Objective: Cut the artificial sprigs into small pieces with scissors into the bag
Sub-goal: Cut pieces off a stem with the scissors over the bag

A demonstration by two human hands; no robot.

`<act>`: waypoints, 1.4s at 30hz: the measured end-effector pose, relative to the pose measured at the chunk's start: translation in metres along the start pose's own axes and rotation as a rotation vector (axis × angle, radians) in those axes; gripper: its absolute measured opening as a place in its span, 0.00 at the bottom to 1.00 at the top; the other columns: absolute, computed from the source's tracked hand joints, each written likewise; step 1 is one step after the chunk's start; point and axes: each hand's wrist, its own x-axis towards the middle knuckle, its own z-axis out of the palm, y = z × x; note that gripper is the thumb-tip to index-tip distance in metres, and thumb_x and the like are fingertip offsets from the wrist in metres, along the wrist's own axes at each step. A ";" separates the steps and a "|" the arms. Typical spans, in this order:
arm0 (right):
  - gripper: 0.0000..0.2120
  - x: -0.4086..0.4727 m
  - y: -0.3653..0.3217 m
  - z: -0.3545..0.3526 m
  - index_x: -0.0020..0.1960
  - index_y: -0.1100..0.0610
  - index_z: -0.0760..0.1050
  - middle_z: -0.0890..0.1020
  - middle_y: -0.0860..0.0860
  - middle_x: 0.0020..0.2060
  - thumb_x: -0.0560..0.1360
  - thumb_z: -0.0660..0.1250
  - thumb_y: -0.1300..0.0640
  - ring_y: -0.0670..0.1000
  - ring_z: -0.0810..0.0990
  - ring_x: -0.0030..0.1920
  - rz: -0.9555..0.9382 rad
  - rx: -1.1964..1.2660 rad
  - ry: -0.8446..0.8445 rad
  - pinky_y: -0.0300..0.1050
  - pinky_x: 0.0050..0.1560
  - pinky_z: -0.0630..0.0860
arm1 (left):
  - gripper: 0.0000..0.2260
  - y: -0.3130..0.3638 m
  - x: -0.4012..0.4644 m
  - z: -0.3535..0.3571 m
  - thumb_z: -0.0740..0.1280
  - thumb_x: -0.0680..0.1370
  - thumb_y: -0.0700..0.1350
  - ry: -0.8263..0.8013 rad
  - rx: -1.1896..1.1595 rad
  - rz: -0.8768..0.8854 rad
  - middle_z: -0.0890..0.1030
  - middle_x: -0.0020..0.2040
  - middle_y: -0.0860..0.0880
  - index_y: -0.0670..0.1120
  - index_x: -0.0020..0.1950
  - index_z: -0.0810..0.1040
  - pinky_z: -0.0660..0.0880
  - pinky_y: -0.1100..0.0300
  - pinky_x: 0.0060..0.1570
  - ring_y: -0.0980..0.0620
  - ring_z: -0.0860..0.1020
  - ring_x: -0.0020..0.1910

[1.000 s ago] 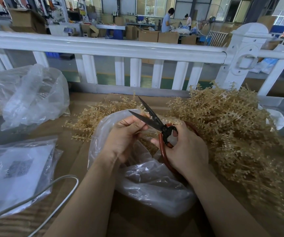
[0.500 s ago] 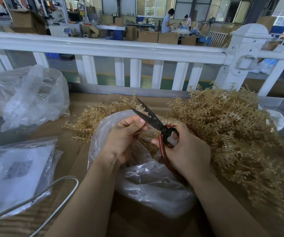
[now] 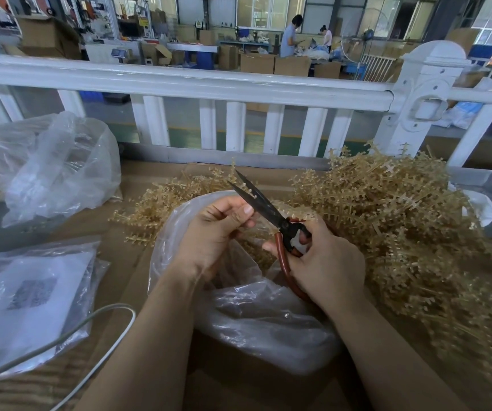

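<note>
- The right hand (image 3: 326, 259) is gripping the scissors (image 3: 271, 216) by their red-brown handles, fingers curled through and around the loops, holding them above the mouth of the bag (image 3: 256, 315).
- The scissors' dark blades are standing slightly apart, pointing up and away to the left, with their tips over the far rim of the bag.
- The left hand (image 3: 215, 232) is hovering over the bag with its fingers curled in and the thumb pressing toward the fingertips, right beside the lower blade; it appears to be pinching a small sprig piece, though the piece itself is too hidden to make out.
- The clear plastic bag is lying open on the cardboard-covered tabletop (image 3: 138, 280), directly beneath both hands, with tan cut bits showing inside it.
- A large heap of tan artificial sprigs (image 3: 399, 232) is piling up on the tabletop to the right of the bag, touching its right edge and running behind the right hand.
- A smaller scatter of sprigs (image 3: 156, 209) is lying just beyond the bag on its left side.
- Another crumpled clear bag (image 3: 49, 164) is sitting at the far left, and a flat plastic packet (image 3: 28, 301) with a printed sheet is lying near the left edge.
- A white cable (image 3: 90, 330) is looping across the lower left.
- A white railing (image 3: 179, 84) is running along the far side of the tabletop.
</note>
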 end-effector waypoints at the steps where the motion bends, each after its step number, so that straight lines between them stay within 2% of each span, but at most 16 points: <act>1: 0.35 0.000 0.000 0.000 0.44 0.47 0.67 0.70 0.37 0.28 0.65 0.47 0.16 0.45 0.71 0.29 -0.001 -0.002 -0.003 0.34 0.28 0.58 | 0.03 0.000 0.000 0.000 0.69 0.72 0.42 -0.002 -0.015 0.002 0.82 0.35 0.50 0.47 0.40 0.82 0.74 0.67 0.38 0.56 0.77 0.36; 3: 0.33 0.001 0.000 0.001 0.44 0.46 0.67 0.72 0.38 0.29 0.65 0.50 0.17 0.45 0.72 0.29 -0.001 -0.002 -0.005 0.36 0.29 0.59 | 0.02 0.000 0.001 0.000 0.69 0.72 0.42 -0.009 -0.077 0.000 0.82 0.37 0.50 0.47 0.41 0.82 0.75 0.66 0.38 0.56 0.78 0.37; 5: 0.32 0.000 -0.001 0.000 0.43 0.46 0.65 0.70 0.37 0.28 0.66 0.50 0.17 0.43 0.68 0.27 -0.002 0.008 0.002 0.34 0.28 0.57 | 0.01 0.000 0.002 -0.002 0.69 0.74 0.42 -0.001 -0.136 0.026 0.81 0.37 0.50 0.46 0.43 0.80 0.75 0.65 0.38 0.56 0.78 0.37; 10: 0.30 -0.001 -0.002 -0.002 0.41 0.46 0.64 0.65 0.35 0.27 0.67 0.53 0.19 0.35 0.61 0.26 -0.015 0.008 0.014 0.32 0.27 0.54 | 0.04 0.002 0.002 -0.006 0.69 0.74 0.43 0.010 -0.098 0.088 0.80 0.34 0.49 0.48 0.39 0.81 0.76 0.63 0.41 0.54 0.77 0.36; 15: 0.28 -0.001 -0.003 -0.001 0.41 0.46 0.64 0.63 0.34 0.26 0.68 0.55 0.20 0.30 0.57 0.27 -0.033 0.002 0.022 0.30 0.27 0.53 | 0.04 -0.002 0.003 -0.008 0.68 0.76 0.42 -0.034 -0.068 0.078 0.79 0.37 0.48 0.41 0.47 0.78 0.74 0.62 0.45 0.55 0.76 0.38; 19: 0.27 -0.001 -0.005 -0.002 0.40 0.45 0.62 0.61 0.33 0.26 0.68 0.56 0.21 0.29 0.56 0.27 -0.046 0.023 0.037 0.28 0.28 0.51 | 0.04 -0.002 0.003 -0.010 0.67 0.76 0.41 -0.056 -0.134 0.055 0.80 0.38 0.48 0.41 0.47 0.78 0.73 0.62 0.46 0.55 0.77 0.39; 26: 0.31 -0.001 -0.002 0.000 0.40 0.45 0.63 0.63 0.34 0.26 0.68 0.50 0.17 0.31 0.58 0.26 -0.048 0.064 0.023 0.29 0.28 0.54 | 0.03 -0.003 0.003 -0.011 0.67 0.77 0.41 -0.058 -0.121 0.054 0.80 0.38 0.50 0.42 0.48 0.78 0.73 0.63 0.44 0.56 0.77 0.39; 30: 0.32 -0.001 0.000 0.001 0.40 0.46 0.64 0.67 0.36 0.25 0.67 0.50 0.17 0.32 0.61 0.26 -0.055 0.077 0.002 0.28 0.28 0.56 | 0.04 -0.002 0.003 -0.011 0.66 0.76 0.42 -0.068 -0.125 0.056 0.80 0.38 0.49 0.42 0.47 0.78 0.73 0.63 0.44 0.55 0.77 0.38; 36: 0.31 -0.001 0.000 0.001 0.42 0.44 0.63 0.63 0.33 0.27 0.67 0.48 0.16 0.31 0.58 0.26 -0.043 0.029 0.004 0.28 0.28 0.52 | 0.05 -0.001 0.002 -0.011 0.66 0.75 0.41 -0.106 -0.057 0.047 0.81 0.40 0.47 0.42 0.47 0.80 0.74 0.60 0.46 0.54 0.78 0.40; 42: 0.33 -0.002 0.001 0.002 0.42 0.44 0.64 0.63 0.34 0.26 0.67 0.45 0.15 0.31 0.58 0.26 -0.032 0.022 0.011 0.28 0.28 0.51 | 0.06 -0.001 0.002 -0.008 0.66 0.74 0.40 -0.137 -0.019 0.029 0.82 0.38 0.48 0.47 0.43 0.83 0.76 0.59 0.46 0.53 0.80 0.40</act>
